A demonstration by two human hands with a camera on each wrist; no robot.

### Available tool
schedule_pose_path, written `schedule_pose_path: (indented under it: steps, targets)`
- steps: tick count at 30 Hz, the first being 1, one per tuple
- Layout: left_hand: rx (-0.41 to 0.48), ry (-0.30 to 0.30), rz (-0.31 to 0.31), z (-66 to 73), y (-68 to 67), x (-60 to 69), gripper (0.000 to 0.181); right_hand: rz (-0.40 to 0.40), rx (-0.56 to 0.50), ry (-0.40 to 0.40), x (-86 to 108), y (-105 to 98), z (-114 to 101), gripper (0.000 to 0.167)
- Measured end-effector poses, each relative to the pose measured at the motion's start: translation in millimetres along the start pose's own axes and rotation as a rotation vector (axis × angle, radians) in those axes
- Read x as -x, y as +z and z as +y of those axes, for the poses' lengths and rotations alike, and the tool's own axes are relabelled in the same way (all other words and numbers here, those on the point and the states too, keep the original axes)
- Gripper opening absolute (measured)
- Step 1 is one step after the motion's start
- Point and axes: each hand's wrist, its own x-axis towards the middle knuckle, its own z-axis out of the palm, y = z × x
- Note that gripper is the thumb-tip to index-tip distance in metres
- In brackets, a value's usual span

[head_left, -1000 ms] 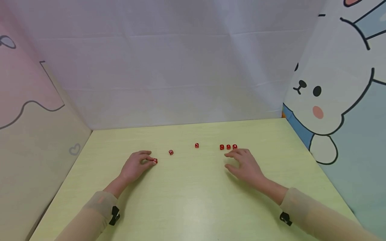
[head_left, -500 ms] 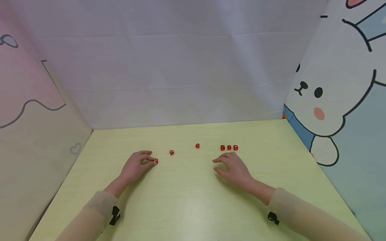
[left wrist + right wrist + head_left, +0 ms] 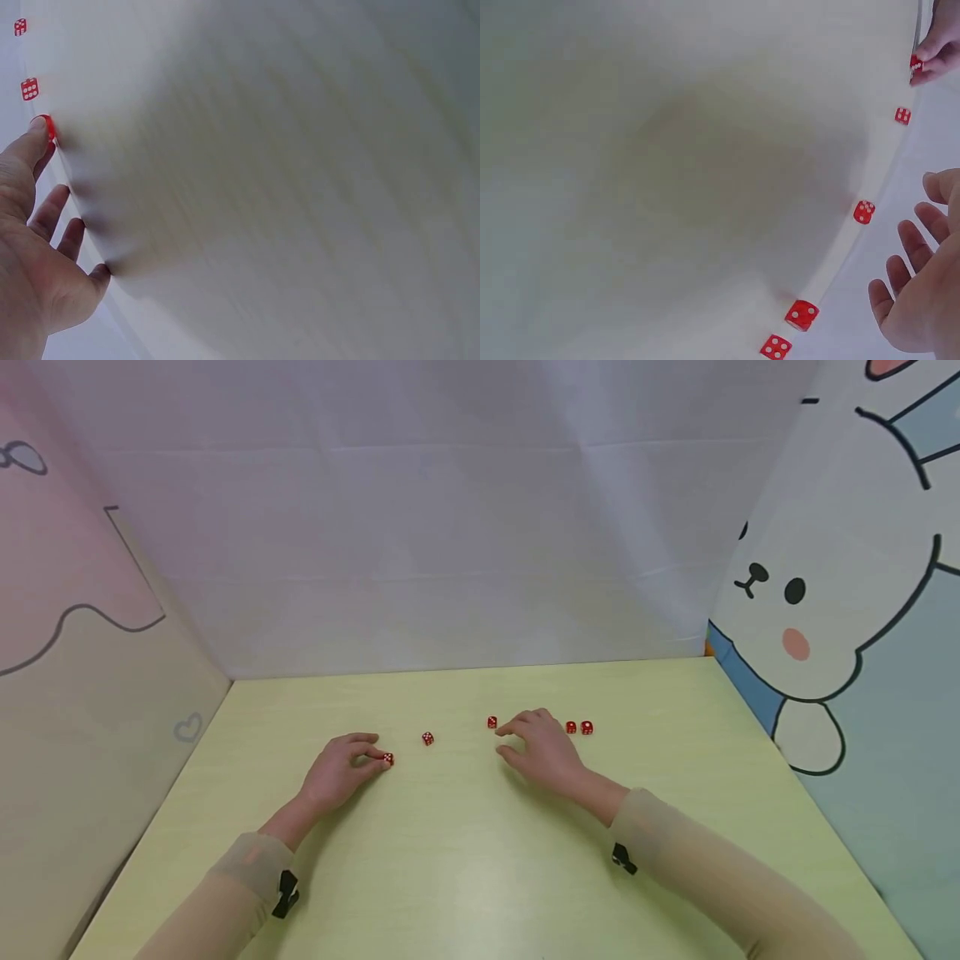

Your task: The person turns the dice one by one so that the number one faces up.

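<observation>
My left hand (image 3: 341, 772) pinches a red die (image 3: 388, 760) with white pips between thumb and forefinger, low at the table; the left wrist view has this pinched die (image 3: 50, 127) too. Beside it lies a loose die (image 3: 427, 738). My right hand (image 3: 542, 752) is held with fingers spread and holds nothing. Just past its fingertips sits another single die (image 3: 492, 722). Two dice show to the right of that hand, a nearer die (image 3: 572, 727) and an outer die (image 3: 587, 727). A third die of that row is hidden behind the hand in the head view.
The pale yellow table (image 3: 465, 860) carries the dice along its far half. A white cloth wall (image 3: 450, 527) stands at the back edge. Printed panels flank it, a pink and cream panel (image 3: 82, 718) on the left and a rabbit panel (image 3: 885, 710) on the right.
My right hand has moved left from the row of dice toward the single die, and now covers the row's leftmost die. My left hand stays in place, still pinching its die.
</observation>
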Motion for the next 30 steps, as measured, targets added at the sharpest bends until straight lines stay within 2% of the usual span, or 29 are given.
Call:
schedule_pose_path:
  steps: [6, 15, 19, 30]
  targets:
    - [-0.006, 0.003, 0.008, 1.6, -0.8, 0.6, 0.017, -0.028, 0.123, 0.004, -27.6, -0.7, 5.8, 0.025]
    - [-0.013, 0.000, 0.010, 0.2, 0.3, 0.5, 0.018, -0.106, 0.232, 0.071, -52.1, -0.7, 8.3, 0.024]
    - [-0.004, -0.006, 0.003, -1.0, 0.9, -0.2, 0.016, -0.122, 0.248, 0.100, -58.2, 2.6, 9.4, 0.023]
    - [0.017, -0.020, -0.005, -2.8, 2.5, -2.5, 0.018, -0.139, 0.239, 0.116, -63.4, 7.8, 11.6, 0.020]
